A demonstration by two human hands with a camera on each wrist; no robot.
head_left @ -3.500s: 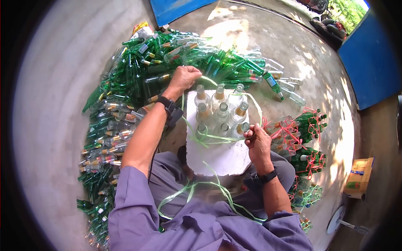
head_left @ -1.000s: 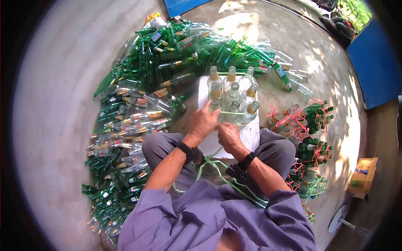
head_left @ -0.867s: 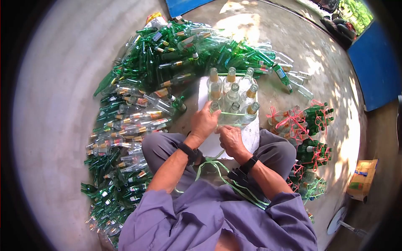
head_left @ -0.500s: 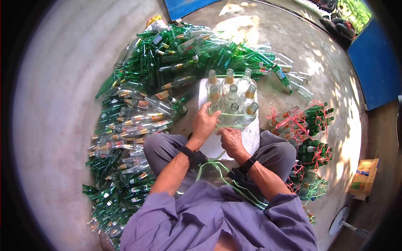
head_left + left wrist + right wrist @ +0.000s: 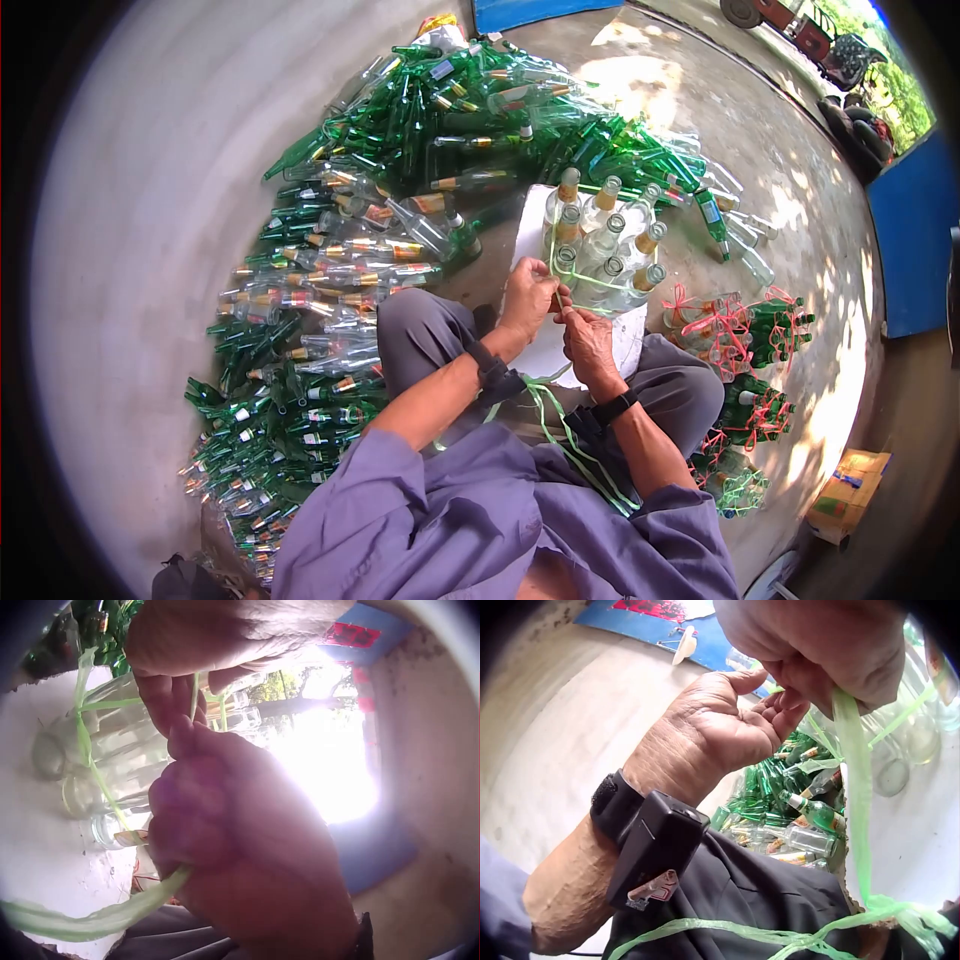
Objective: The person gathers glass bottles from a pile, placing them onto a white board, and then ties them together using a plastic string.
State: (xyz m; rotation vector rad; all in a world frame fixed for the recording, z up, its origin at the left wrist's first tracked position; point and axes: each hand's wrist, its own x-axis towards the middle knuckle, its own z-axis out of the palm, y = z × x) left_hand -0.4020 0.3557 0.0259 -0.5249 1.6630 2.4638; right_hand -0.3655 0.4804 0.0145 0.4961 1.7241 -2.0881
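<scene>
Several clear glass bottles (image 5: 604,240) stand grouped on a white board (image 5: 527,232), with green plastic twine (image 5: 600,281) around them. At the group's near left corner, the left hand (image 5: 526,302) pinches the twine between thumb and fingers. Just right of it and almost touching, the right hand (image 5: 592,350) grips the twine too. In the left wrist view the right hand (image 5: 232,825) has curled fingers, with a strand (image 5: 97,919) trailing from it. The right wrist view shows the left hand (image 5: 712,735) with its palm up, and loose twine (image 5: 855,795) hanging from the right hand (image 5: 832,652).
A large heap of green and clear bottles (image 5: 400,120) lies beyond and to the left. Bundles tied with red twine (image 5: 740,330) stand at the right. Loose green strands (image 5: 545,400) lie over the person's lap. A cardboard box (image 5: 848,490) is at the far right.
From apart, at the board's far left and right side, both hands have come together at the bottles' near left corner. Lately the left fingers have moved closer to the right hand; the head view has shifted.
</scene>
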